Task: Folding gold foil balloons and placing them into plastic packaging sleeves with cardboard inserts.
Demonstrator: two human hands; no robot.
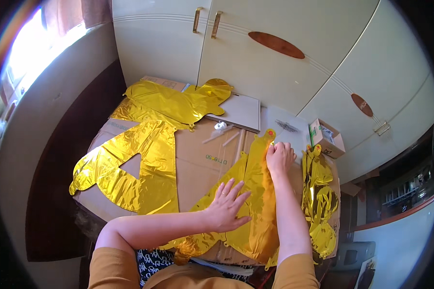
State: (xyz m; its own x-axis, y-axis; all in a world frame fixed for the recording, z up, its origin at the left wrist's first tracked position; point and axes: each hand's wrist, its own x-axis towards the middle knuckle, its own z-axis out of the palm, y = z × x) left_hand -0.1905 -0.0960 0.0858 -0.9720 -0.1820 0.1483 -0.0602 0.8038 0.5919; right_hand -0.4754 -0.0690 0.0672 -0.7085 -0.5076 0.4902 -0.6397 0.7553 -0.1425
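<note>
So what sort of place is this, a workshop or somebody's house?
Probably a room in a home, though I can't be sure: cream cabinet doors line one side, a window has a curtain, and gold foil shapes lie over cardboard.

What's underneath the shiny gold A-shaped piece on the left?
Cardboard shows beside the gold A-shaped foil and apparently through its triangular hole, so the foil seems to lie on it. Anything else beneath is covered from view.

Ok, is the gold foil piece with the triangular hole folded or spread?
Spread: the foil piece lies broad and fairly flat on the cardboard, wrinkled, with its hole open.
</note>
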